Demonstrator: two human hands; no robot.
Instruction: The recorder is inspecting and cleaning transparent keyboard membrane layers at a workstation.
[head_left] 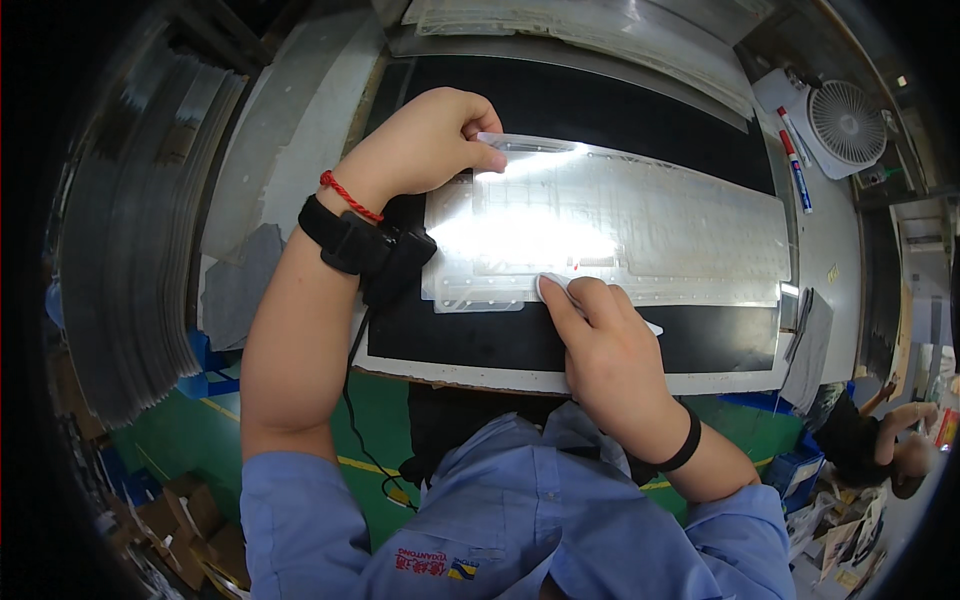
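Observation:
A clear, shiny plastic sheet with small dots along its edges lies on a black board; glare covers its left half. My left hand pinches the sheet's far left corner between thumb and fingers. At the near edge my right hand is closed on a folded white cloth-like piece, pressed against the sheet. The palm hides most of that piece, and only its ends show. A second clear layer sticks out under the sheet at the near left.
Beyond the board lie stacked clear sheets. On the right are a white fan, two markers and grey cloths. A tall stack of sheets stands at the left, near a grey cloth. Another person is at the far right.

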